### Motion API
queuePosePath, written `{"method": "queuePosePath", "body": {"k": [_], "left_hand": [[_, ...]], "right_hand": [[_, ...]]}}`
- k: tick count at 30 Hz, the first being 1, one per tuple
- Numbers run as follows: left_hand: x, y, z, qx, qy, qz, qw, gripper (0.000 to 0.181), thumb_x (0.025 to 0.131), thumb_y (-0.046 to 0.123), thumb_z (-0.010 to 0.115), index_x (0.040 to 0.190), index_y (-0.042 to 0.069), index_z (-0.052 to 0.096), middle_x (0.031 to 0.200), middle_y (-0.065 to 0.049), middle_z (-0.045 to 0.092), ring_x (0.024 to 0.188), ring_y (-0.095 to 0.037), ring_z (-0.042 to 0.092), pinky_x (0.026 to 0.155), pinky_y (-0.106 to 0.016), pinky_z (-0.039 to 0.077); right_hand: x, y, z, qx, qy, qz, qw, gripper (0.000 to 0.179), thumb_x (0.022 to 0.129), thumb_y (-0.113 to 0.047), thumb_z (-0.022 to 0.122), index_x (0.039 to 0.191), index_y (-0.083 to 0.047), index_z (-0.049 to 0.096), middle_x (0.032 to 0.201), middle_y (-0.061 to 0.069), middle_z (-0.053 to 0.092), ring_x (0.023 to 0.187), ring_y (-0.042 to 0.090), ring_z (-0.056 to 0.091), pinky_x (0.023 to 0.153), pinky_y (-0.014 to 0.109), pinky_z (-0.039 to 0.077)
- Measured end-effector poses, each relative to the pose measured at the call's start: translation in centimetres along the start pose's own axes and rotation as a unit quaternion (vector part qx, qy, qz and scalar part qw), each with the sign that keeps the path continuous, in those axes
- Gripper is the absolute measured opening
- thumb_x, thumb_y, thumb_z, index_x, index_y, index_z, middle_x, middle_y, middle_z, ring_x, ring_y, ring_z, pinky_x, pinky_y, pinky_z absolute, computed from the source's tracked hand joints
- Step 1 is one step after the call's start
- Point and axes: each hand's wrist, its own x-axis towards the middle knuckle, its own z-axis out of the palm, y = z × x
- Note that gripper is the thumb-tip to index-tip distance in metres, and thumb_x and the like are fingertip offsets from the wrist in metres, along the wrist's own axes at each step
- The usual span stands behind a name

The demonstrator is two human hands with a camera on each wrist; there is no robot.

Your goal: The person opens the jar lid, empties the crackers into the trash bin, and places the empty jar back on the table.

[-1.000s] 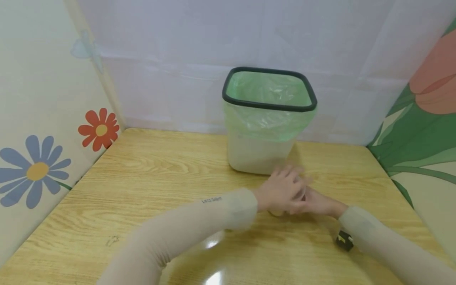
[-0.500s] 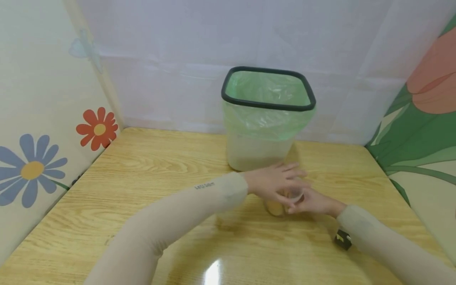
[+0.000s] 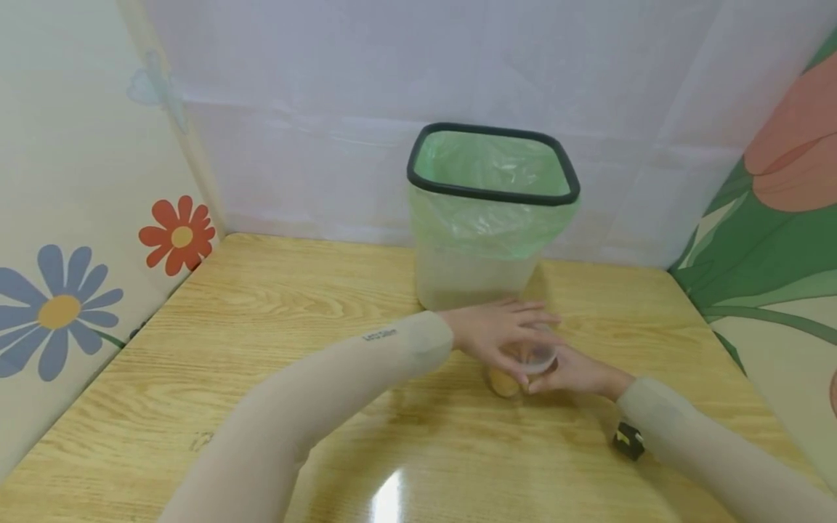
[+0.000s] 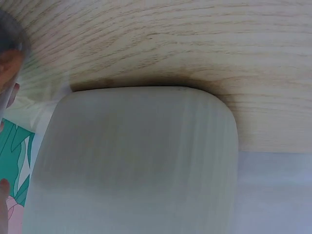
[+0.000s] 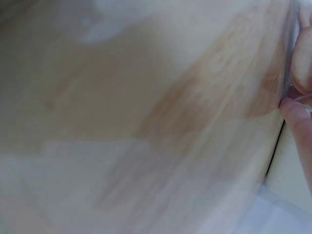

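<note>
A clear, round-edged container [image 3: 540,359] sits between two hands over the yellow wood-grain table [image 3: 314,290]. The left hand [image 3: 495,330] reaches across it, fingers spread and nearly straight, thumb apart at its near side; whether it grips is unclear. The right hand [image 3: 578,369] holds its right side, thumb and fingers bent round it.

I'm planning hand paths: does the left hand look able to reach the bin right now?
Probably yes: the bin stands just beyond the left hand, with nothing visible between them, though that hand is occupied at the clear container.
</note>
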Motion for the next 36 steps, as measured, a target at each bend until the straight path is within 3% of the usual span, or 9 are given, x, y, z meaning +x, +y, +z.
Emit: {"method": "queuePosePath", "body": {"k": [5, 8, 12, 19, 23, 28, 36], "left_hand": [[0.3, 0.1, -0.1, -0.003, 0.0, 0.008, 1.0, 0.076, 0.089, 0.056, 0.062, 0.152, 0.024, 0.035, 0.161, -0.003, 0.018, 0.148, -0.024, 0.001, 0.118, -0.041, 0.003], [0.5, 0.0, -0.2, -0.003, 0.001, 0.008, 1.0, 0.075, 0.088, 0.055, 0.063, 0.151, 0.024, 0.036, 0.161, -0.003, 0.019, 0.148, -0.024, 0.002, 0.118, -0.038, 0.001], [0.7, 0.0, -0.2, -0.008, 0.002, 0.011, 0.9999, 0.074, 0.089, 0.054, 0.063, 0.151, 0.023, 0.037, 0.161, -0.003, 0.019, 0.148, -0.025, 0.003, 0.118, -0.038, 0.001], [0.7, 0.0, 0.2, -0.027, 0.009, 0.027, 0.9992, 0.067, 0.093, 0.047, 0.062, 0.15, 0.018, 0.04, 0.16, -0.008, 0.022, 0.147, -0.028, 0.008, 0.118, -0.038, 0.005], [0.8, 0.0, 0.6, -0.035, 0.017, 0.035, 0.9987, 0.062, 0.094, 0.043, 0.061, 0.149, 0.019, 0.042, 0.158, -0.009, 0.025, 0.147, -0.027, 0.008, 0.118, -0.036, 0.005], [0.8, 0.1, 0.9, -0.036, 0.024, 0.034, 0.9985, 0.059, 0.095, 0.042, 0.06, 0.148, 0.019, 0.044, 0.157, -0.007, 0.028, 0.147, -0.027, 0.01, 0.116, -0.027, -0.001], [0.6, 0.3, 1.2, -0.021, 0.04, 0.025, 0.9987, 0.057, 0.096, 0.042, 0.059, 0.147, 0.019, 0.045, 0.156, -0.007, 0.03, 0.146, -0.027, 0.016, 0.115, -0.024, -0.001]], "right_hand": [[-0.1, -0.1, -0.1, 0.006, -0.012, 0.022, 0.9997, 0.079, 0.081, -0.008, 0.076, 0.142, 0.012, 0.03, 0.136, 0.028, 0.045, 0.122, 0.027, 0.047, 0.1, 0.046, 0.039], [-0.1, -0.2, -0.2, 0.015, -0.017, 0.03, 0.9993, 0.078, 0.082, -0.009, 0.075, 0.143, 0.011, 0.029, 0.137, 0.027, 0.044, 0.122, 0.028, 0.045, 0.098, 0.049, 0.038], [-0.1, -0.3, -0.2, 0.014, -0.02, 0.025, 0.9994, 0.073, 0.083, -0.008, 0.074, 0.14, 0.011, 0.032, 0.134, 0.025, 0.047, 0.118, 0.022, 0.048, 0.096, 0.043, 0.041], [-0.2, -0.4, -0.1, -0.006, -0.007, 0.044, 0.999, 0.076, 0.083, -0.011, 0.077, 0.14, 0.014, 0.033, 0.136, 0.03, 0.045, 0.123, 0.046, 0.044, 0.102, 0.063, 0.033], [-0.2, -0.4, -0.1, -0.001, -0.009, 0.039, 0.9992, 0.068, 0.083, -0.009, 0.076, 0.135, 0.011, 0.038, 0.132, 0.027, 0.045, 0.118, 0.037, 0.047, 0.097, 0.054, 0.04], [-0.1, -0.1, 0.0, 0.006, -0.016, 0.036, 0.9992, 0.052, 0.084, -0.008, 0.075, 0.126, 0.004, 0.047, 0.126, 0.018, 0.049, 0.112, 0.019, 0.05, 0.096, 0.048, 0.038], [0.1, 0.0, -0.1, -0.002, -0.018, 0.019, 0.9997, 0.041, 0.084, -0.006, 0.074, 0.117, 0.002, 0.051, 0.115, 0.012, 0.053, 0.104, 0.015, 0.052, 0.091, 0.04, 0.043]]}}
